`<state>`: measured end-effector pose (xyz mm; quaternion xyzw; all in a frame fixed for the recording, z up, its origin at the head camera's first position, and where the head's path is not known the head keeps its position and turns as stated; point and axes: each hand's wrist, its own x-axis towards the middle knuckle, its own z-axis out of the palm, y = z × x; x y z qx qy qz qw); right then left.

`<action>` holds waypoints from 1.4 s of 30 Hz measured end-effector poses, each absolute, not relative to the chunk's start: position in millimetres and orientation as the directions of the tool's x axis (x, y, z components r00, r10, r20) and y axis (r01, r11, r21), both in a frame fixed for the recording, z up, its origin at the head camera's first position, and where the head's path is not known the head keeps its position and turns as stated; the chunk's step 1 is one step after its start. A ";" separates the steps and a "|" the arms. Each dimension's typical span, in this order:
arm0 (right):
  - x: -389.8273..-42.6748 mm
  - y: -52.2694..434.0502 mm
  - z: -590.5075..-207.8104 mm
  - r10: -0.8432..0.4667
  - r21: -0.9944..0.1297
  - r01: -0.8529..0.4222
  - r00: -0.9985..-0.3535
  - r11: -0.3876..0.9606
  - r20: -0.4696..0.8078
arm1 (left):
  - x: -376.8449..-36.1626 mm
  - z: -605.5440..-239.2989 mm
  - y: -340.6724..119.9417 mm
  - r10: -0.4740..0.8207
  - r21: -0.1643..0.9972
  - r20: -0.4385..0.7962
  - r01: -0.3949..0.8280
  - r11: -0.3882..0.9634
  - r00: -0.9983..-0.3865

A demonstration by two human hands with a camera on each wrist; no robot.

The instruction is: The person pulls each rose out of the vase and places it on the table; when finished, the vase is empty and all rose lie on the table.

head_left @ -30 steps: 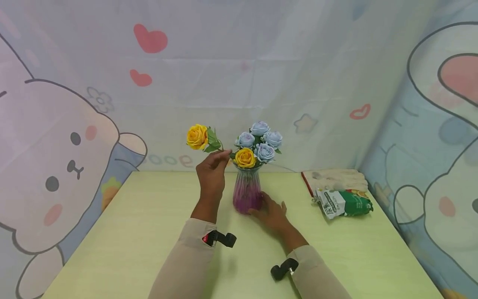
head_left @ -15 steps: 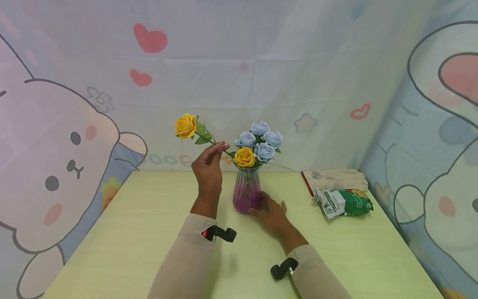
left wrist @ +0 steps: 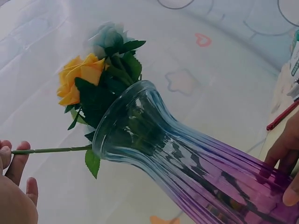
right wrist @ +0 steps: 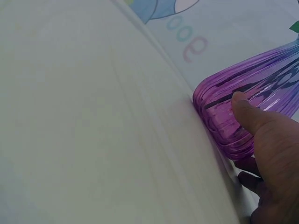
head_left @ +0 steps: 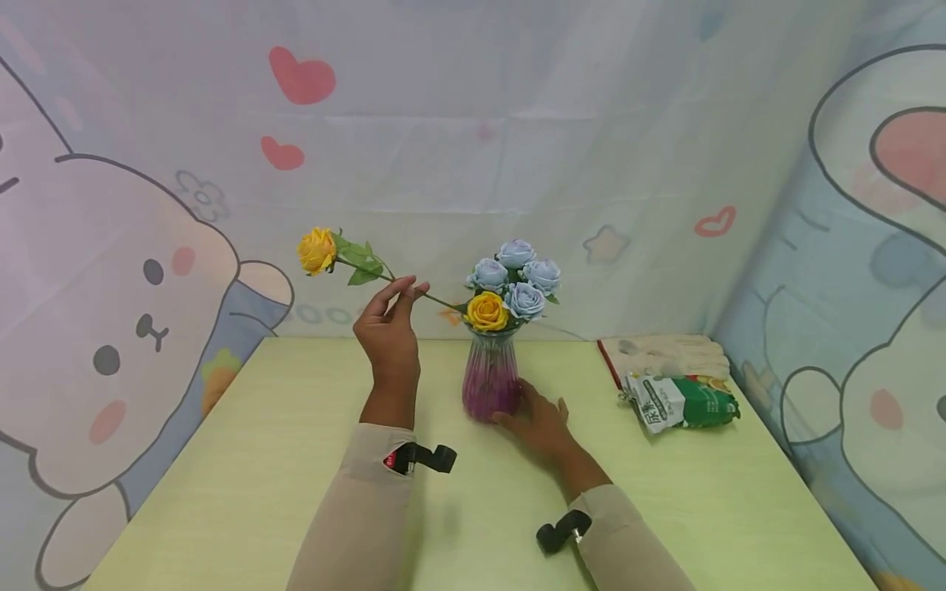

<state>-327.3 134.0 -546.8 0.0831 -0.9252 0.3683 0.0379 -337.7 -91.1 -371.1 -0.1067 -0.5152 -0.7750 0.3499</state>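
A ribbed glass vase (head_left: 490, 382), purple at the base and clear at the top, stands mid-table with several blue roses (head_left: 515, 253) and one yellow rose (head_left: 486, 311) in it. My left hand (head_left: 405, 289) pinches the stem of a second yellow rose (head_left: 317, 250), held slanted up to the left, its lower end at the vase rim. The left wrist view shows that stem (left wrist: 51, 150) running from my fingers (left wrist: 14, 161) to the vase mouth (left wrist: 126, 116). My right hand (head_left: 521, 410) grips the vase base, thumb (right wrist: 247, 112) against the purple glass (right wrist: 219, 102).
A green and white packet (head_left: 680, 402) and a pale folded cloth (head_left: 665, 353) lie at the back right of the light green table (head_left: 259, 460). A cartoon-printed curtain (head_left: 473, 164) closes off the back and right side.
My left hand has moved left, drawing the yellow rose farther out from the vase, its bloom now well to the left. The right hand and vase have stayed put.
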 end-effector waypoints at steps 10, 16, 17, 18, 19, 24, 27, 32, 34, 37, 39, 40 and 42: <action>-328.2 135.5 -548.7 -0.143 -0.671 -0.191 -0.982 0.716 0.127 | -339.1 -378.1 -113.2 -0.519 0.620 0.405 0.644 -0.448 -0.752; -329.0 136.0 -547.9 -0.142 -0.665 -0.192 -0.981 0.722 0.130 | -334.7 -382.5 -123.4 -0.540 0.609 0.321 0.607 -0.511 -0.778; -328.7 136.0 -547.6 -0.141 -0.666 -0.192 -0.981 0.721 0.129 | -333.1 -383.1 -124.5 -0.542 0.608 0.307 0.600 -0.520 -0.782; -328.7 136.0 -547.6 -0.141 -0.668 -0.192 -0.981 0.719 0.130 | -331.5 -383.5 -125.7 -0.540 0.608 0.295 0.591 -0.530 -0.788; -328.6 135.8 -547.5 -0.141 -0.672 -0.194 -0.981 0.715 0.134 | -331.0 -385.1 -127.7 -0.531 0.610 0.284 0.578 -0.542 -0.798; -328.9 135.7 -549.5 -0.137 -0.674 -0.194 -0.981 0.712 0.138 | -330.6 -392.3 -137.6 -0.444 0.670 0.234 0.474 -0.571 -0.865; -329.5 136.2 -550.5 -0.138 -0.669 -0.197 -0.980 0.717 0.141 | -329.9 -396.5 -141.0 -0.363 0.747 0.211 0.389 -0.539 -0.908; -330.0 137.2 -550.1 -0.143 -0.670 -0.205 -0.979 0.714 0.147 | -330.1 -408.7 -146.4 -0.206 0.869 0.166 0.242 -0.431 -0.964; -330.2 137.5 -549.5 -0.147 -0.671 -0.210 -0.978 0.711 0.150 | -331.5 -415.4 -149.6 -0.147 0.906 0.138 0.185 -0.380 -0.979; -330.7 137.9 -549.6 -0.151 -0.664 -0.213 -0.977 0.717 0.151 | -334.8 -426.2 -154.2 -0.076 0.952 0.100 0.117 -0.283 -0.992; -330.7 138.2 -549.9 -0.153 -0.665 -0.214 -0.977 0.716 0.149 | -336.6 -432.9 -155.6 -0.044 0.971 0.081 0.089 -0.221 -0.996; -330.6 138.4 -550.1 -0.155 -0.665 -0.219 -0.976 0.714 0.155 | -337.6 -436.1 -155.6 -0.033 0.979 0.076 0.081 -0.188 -0.997; -330.6 138.6 -550.6 -0.156 -0.668 -0.226 -0.974 0.709 0.164 | -339.0 -442.3 -154.9 -0.017 0.990 0.062 0.063 -0.128 -0.998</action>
